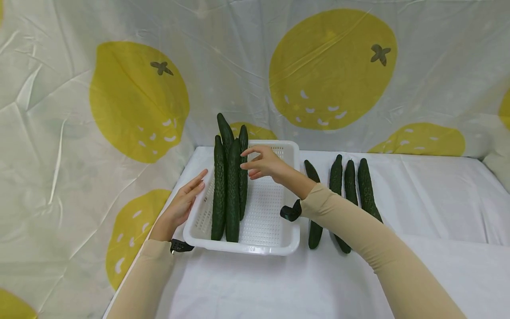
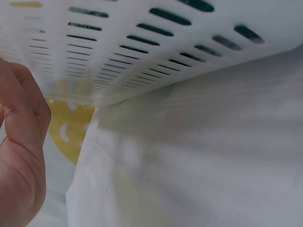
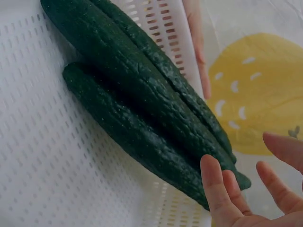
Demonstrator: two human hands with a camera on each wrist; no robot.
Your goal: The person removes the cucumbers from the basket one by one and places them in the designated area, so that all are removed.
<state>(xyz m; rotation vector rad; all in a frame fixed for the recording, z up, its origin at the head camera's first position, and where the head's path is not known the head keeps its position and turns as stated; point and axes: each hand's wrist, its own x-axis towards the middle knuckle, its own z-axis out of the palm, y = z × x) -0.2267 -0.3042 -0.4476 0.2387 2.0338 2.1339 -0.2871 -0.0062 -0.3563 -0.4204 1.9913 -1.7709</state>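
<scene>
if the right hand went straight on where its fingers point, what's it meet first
Likely the rightmost cucumber in the white basket; the right hand overlaps it in the head view, though depth is unclear.

head view, right: sleeve (image 1: 358,235) hides parts of loose cucumbers (image 1: 350,181). basket marking (image 1: 251,249), lower centre, too small to read. wrist views: left hand (image 2: 21,146) cut at left edge, right hand (image 3: 232,210) lower right.

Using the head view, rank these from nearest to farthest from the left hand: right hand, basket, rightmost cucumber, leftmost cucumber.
1. Basket: its left rim is beside the left hand.
2. Leftmost cucumber: inside the basket, near that rim.
3. Right hand: above the basket, past that cucumber.
4. Rightmost cucumber: on the table, right of the basket.
</scene>
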